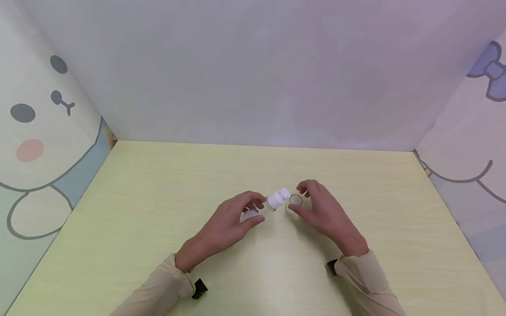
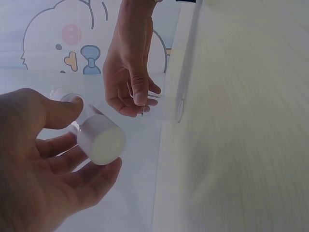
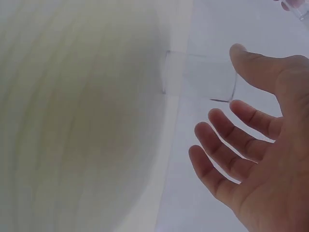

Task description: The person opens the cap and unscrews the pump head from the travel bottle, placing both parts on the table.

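Note:
A small white pump bottle point(image 1: 277, 199) lies tilted in my left hand point(image 1: 232, 218), its pump head pointing toward the right hand. Thumb and fingers hold it from both sides; the left wrist view shows its round white base point(image 2: 108, 146), while the thumb covers part of its middle. Close by on the table stands a clear cylindrical cap point(image 3: 200, 76), its round rim upward. Around that rim, the thumb and fingers of my right hand point(image 1: 327, 215) are spread apart and loosely bent. Whether the right thumb touches the cap, I cannot tell.
The pale wood-grain table point(image 1: 173, 174) reaches back to a plain whitish wall point(image 1: 256, 74). Side panels with cartoon animals point(image 1: 32, 136) flank it left and right. A black wrist strap piece point(image 1: 199, 288) shows at the left sleeve, another point(image 1: 331, 267) at the right.

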Motion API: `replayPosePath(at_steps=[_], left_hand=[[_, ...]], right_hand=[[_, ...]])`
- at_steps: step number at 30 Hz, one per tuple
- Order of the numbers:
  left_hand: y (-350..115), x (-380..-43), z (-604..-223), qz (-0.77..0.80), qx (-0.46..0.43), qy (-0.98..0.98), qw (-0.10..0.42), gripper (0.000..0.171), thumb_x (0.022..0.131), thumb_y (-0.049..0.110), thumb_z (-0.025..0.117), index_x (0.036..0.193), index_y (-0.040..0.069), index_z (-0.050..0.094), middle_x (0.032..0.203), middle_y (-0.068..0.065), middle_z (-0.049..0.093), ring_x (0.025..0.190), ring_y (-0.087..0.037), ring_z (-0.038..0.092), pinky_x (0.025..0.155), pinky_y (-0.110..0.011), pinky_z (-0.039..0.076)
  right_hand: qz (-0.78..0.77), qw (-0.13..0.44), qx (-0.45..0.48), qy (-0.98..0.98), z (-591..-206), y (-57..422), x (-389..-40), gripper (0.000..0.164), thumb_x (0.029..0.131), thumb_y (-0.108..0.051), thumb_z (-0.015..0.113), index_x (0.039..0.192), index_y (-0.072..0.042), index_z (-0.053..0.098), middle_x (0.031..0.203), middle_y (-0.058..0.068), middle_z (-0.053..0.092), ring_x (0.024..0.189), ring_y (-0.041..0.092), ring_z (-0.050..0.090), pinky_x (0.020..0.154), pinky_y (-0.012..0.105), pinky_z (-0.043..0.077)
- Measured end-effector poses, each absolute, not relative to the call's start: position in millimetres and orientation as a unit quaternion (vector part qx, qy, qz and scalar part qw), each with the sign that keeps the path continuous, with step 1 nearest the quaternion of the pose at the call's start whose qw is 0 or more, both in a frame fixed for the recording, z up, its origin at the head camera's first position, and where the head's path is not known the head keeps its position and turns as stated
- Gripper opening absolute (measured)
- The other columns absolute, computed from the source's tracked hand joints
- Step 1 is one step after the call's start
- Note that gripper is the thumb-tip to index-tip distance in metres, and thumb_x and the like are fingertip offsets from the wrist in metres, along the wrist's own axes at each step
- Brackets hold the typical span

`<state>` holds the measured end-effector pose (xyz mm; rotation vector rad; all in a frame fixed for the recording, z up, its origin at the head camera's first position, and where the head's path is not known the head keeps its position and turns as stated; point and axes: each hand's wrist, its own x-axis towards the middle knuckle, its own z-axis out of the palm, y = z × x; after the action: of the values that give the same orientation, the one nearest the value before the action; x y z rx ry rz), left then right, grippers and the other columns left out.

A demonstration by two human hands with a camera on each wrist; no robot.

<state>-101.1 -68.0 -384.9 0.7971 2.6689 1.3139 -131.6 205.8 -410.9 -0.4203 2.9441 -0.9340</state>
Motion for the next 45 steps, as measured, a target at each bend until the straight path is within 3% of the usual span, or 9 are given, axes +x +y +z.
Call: replayPosePath(at_steps=[9, 13, 17, 20, 30, 37, 45], left_hand=[[-68.2, -101.0, -385.1, 0.423, 0.258, 0.868, 0.031, 0.037, 0.095, 0.016, 0.077, 0.129, 0.013, 0.062, 0.116, -0.005, 0.073, 0.1, -0.012, 0.066, 0.091, -0.034, 0.057], [-68.1, -101.7, -384.6, 0.424, 0.255, 0.868, 0.034, 0.037, 0.095, 0.016, 0.077, 0.129, 0.014, 0.062, 0.117, -0.005, 0.073, 0.101, -0.012, 0.066, 0.092, -0.035, 0.058], [-67.8, -101.8, -384.2, 0.428, 0.253, 0.867, 0.04, 0.037, 0.096, 0.017, 0.077, 0.129, 0.014, 0.062, 0.118, -0.005, 0.073, 0.101, -0.012, 0.067, 0.093, -0.037, 0.058], [-67.2, -101.2, -384.0, 0.432, 0.252, 0.865, 0.043, 0.037, 0.096, 0.017, 0.077, 0.13, 0.015, 0.062, 0.118, -0.005, 0.073, 0.102, -0.012, 0.067, 0.094, -0.037, 0.058], [-65.2, -98.3, -382.7, 0.442, 0.262, 0.857, 0.042, 0.039, 0.095, 0.019, 0.078, 0.13, 0.016, 0.062, 0.119, 0.002, 0.071, 0.104, -0.01, 0.067, 0.094, -0.033, 0.058], [-64.2, -97.9, -384.1, 0.438, 0.278, 0.855, 0.019, 0.042, 0.092, 0.021, 0.082, 0.129, 0.016, 0.062, 0.116, 0.002, 0.071, 0.103, -0.008, 0.066, 0.092, -0.029, 0.059], [-63.2, -98.4, -387.5, 0.421, 0.312, 0.85, -0.053, 0.046, 0.086, 0.019, 0.087, 0.125, 0.012, 0.063, 0.113, 0.003, 0.069, 0.1, -0.009, 0.066, 0.086, -0.025, 0.059]], right_hand=[[-0.299, -0.027, -0.163, 0.94, -398.7, 204.9, -125.4, 0.046, 0.095, -0.029, 0.078, 0.131, -0.008, 0.057, 0.125, 0.009, 0.063, 0.113, 0.029, 0.062, 0.091, 0.045, 0.054], [-0.336, -0.057, -0.198, 0.919, -393.5, 204.2, -124.4, 0.037, 0.097, -0.02, 0.077, 0.127, -0.008, 0.059, 0.122, 0.009, 0.066, 0.109, 0.025, 0.063, 0.091, 0.048, 0.055], [-0.383, -0.068, -0.23, 0.892, -390.9, 203.4, -123.8, 0.035, 0.095, -0.011, 0.077, 0.125, -0.008, 0.06, 0.118, 0.005, 0.069, 0.106, 0.017, 0.064, 0.091, 0.041, 0.056], [-0.417, -0.057, -0.238, 0.876, -389.8, 202.2, -122.6, 0.036, 0.094, -0.011, 0.078, 0.126, -0.01, 0.06, 0.117, 0.0, 0.068, 0.104, 0.013, 0.064, 0.089, 0.036, 0.056], [-0.49, 0.031, -0.239, 0.838, -386.0, 196.9, -116.9, 0.033, 0.098, -0.019, 0.075, 0.126, -0.025, 0.059, 0.119, -0.008, 0.067, 0.104, 0.011, 0.063, 0.094, 0.039, 0.055], [-0.502, 0.042, -0.235, 0.832, -387.3, 188.4, -113.1, 0.027, 0.097, -0.022, 0.076, 0.12, -0.027, 0.062, 0.112, -0.01, 0.066, 0.101, 0.012, 0.062, 0.094, 0.04, 0.053], [-0.505, 0.017, -0.233, 0.831, -384.6, 178.4, -107.2, 0.024, 0.097, -0.022, 0.076, 0.116, -0.027, 0.062, 0.108, -0.01, 0.067, 0.098, 0.01, 0.063, 0.093, 0.041, 0.054]])
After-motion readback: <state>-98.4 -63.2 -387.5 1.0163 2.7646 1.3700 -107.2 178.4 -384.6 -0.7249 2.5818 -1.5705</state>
